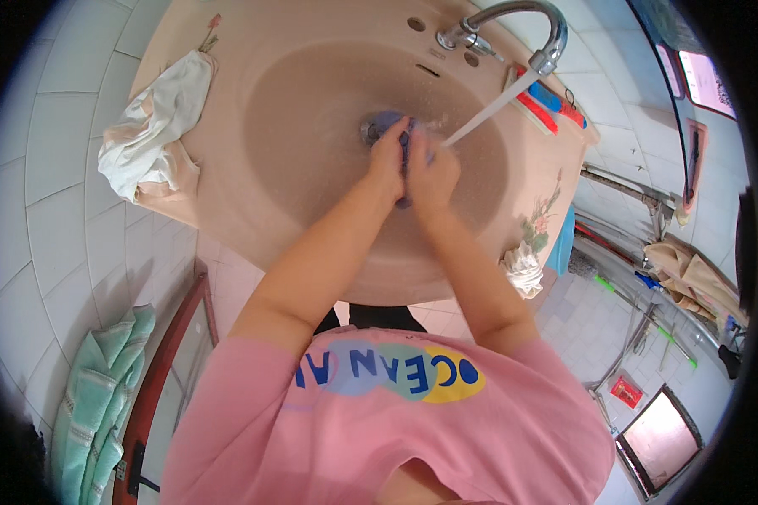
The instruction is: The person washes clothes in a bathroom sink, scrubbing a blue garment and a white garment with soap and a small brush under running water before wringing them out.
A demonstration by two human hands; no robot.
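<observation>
Over the bowl of a pinkish-beige ceramic washbasin (278, 164), my two hands are close together on a wet blue-purple cloth (388, 118). My left hand (388, 158) grips it from the left, beside the metal drain (371, 132). On the other side my right hand (433, 170), blurred by motion, presses against the cloth; its fingers are partly indistinct. Most of the cloth is hidden between the palms. A stream of water (493, 108) runs from the curved chrome faucet (546, 60) down to my right hand.
A crumpled white cloth (158, 126) lies on the basin's left rim. Red and blue scrub brushes (546, 101) lie at the back right. A small white cloth bundle (523, 270) rests at the front right. Left hangs a green towel (98, 391), near a red-framed door (164, 366).
</observation>
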